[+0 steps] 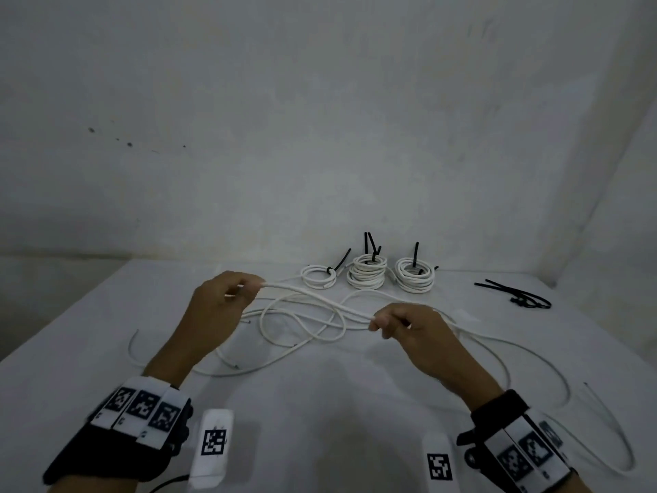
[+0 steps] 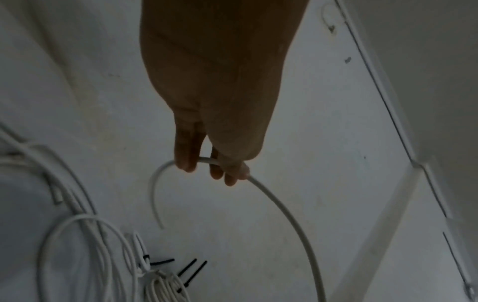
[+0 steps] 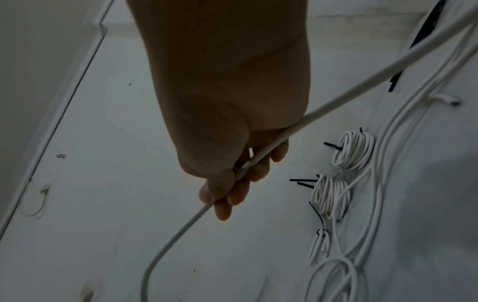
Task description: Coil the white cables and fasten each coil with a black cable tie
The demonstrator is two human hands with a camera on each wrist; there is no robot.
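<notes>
1. Where the view begins, nearest the wearer: two wrists in black straps carrying white blocks printed with black square codes.
2. Bench: covered in plain white, matte, faintly creased; it meets a pale grey-white wall at the back and another on the right, the back wall marked with a few small dark specks.
3. Left hand: raised above the bench, fingers curled, pinching a white cable between thumb and fingertips. In the left wrist view the cable arcs away from the fingers in a smooth round bend.
4. Right hand: also raised, fingers curled round the same white cable, which runs along the palm and out past the thumb.
5. Loose cable: thin, round, smooth-jacketed; it lies in wide overlapping loops on the bench between and beyond the hands, with long slack curves trailing to the right.
6. Spare black cable ties: a few slim, flat strips lying together at the far right of the bench.
7. Finished coils: three tight white rings in a row near the back wall, each bound with a black tie whose tail sticks up; the left one is thinner and flatter than the other two.
</notes>
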